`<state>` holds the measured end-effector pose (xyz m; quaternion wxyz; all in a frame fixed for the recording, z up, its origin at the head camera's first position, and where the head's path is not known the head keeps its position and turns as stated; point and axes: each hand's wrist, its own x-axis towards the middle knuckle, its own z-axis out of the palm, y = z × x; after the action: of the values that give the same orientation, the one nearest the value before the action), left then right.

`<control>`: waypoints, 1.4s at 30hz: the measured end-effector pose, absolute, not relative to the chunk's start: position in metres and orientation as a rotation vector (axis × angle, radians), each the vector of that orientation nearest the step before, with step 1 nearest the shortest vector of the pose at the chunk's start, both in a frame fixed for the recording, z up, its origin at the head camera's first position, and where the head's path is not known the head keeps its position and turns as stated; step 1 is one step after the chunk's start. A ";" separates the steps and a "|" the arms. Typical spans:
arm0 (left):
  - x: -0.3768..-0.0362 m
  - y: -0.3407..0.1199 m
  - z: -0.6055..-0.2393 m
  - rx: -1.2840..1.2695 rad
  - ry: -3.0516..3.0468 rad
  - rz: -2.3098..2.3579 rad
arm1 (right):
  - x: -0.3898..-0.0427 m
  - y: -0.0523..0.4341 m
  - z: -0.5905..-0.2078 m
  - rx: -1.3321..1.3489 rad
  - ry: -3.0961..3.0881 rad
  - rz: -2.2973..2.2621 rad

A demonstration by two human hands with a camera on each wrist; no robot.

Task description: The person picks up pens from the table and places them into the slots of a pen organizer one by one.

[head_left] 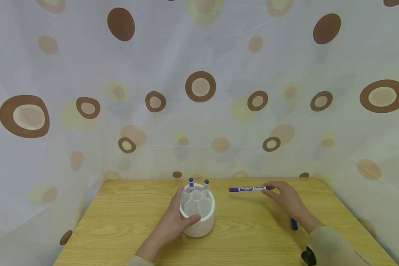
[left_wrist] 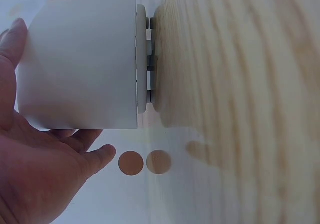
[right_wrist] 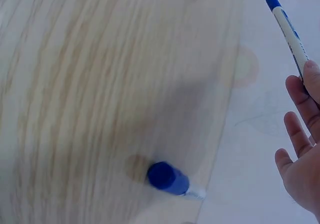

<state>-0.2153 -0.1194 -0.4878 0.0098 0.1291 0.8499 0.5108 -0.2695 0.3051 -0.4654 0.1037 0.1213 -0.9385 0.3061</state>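
My left hand [head_left: 174, 223] holds a round white pen holder [head_left: 199, 229] by its side, the thumb lying over the near rim. Its top is split into compartments around a central ring. A blue-capped marker [head_left: 191, 184] and a dark-capped marker [head_left: 205, 184] stand in the back ones. In the left wrist view, short feet show under the holder's base [left_wrist: 142, 58]. Over the table's right half, my right hand [head_left: 287, 199] pinches a white whiteboard marker [head_left: 249, 189] by one end, its blue cap pointing left. The other fingers are spread apart in the right wrist view.
Another blue-capped marker [right_wrist: 170, 179] lies on the wooden table [head_left: 126, 214], partly hidden behind the right forearm in the head view. A white curtain [head_left: 226, 122] with brown and yellow spots hangs behind the table and along both sides. Something small and black [head_left: 308, 256] sits by the right sleeve.
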 end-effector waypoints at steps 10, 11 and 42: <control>-0.216 -0.120 -0.488 0.406 2.655 1.600 | -0.262 0.291 -0.450 0.329 -2.722 0.938; -0.215 -0.120 -0.488 0.406 2.655 1.598 | -0.260 0.289 -0.448 0.331 -2.718 0.942; -0.215 -0.120 -0.487 0.399 2.654 1.585 | -0.228 0.242 -0.412 0.549 -2.591 0.978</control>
<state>-0.2152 -0.1202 -0.4873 0.0125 0.1281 0.8514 0.5085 -0.2279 0.2417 -0.4124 0.1584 0.1921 -0.9061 0.3419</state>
